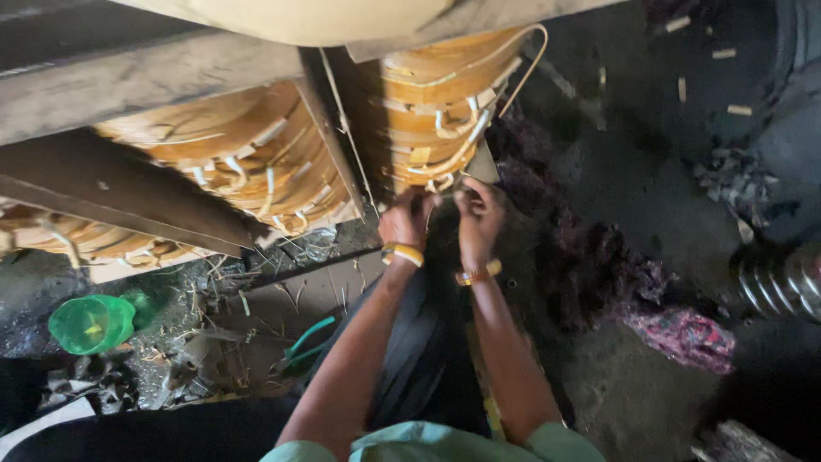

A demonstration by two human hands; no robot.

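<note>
My left hand (405, 219) and my right hand (479, 214) are held close together at the lower edge of a stack of round bamboo or cane rims (436, 103). Both hands pinch a thin pale cane strip (445, 175) that binds the stack. A long strip loops out from the top right of the stack (526, 64). Each wrist wears an orange-yellow band. A second, larger stack of rims (248, 154) leans to the left, behind a wooden post (338, 128).
Wooden beams (128, 81) cross the upper left. A green plastic funnel-like cup (90, 323) lies on the littered floor at the left. Crumpled purple and pink cloth (676, 329) lies on the right, beside a ribbed metal part (782, 278). Wood offcuts are scattered at the top right.
</note>
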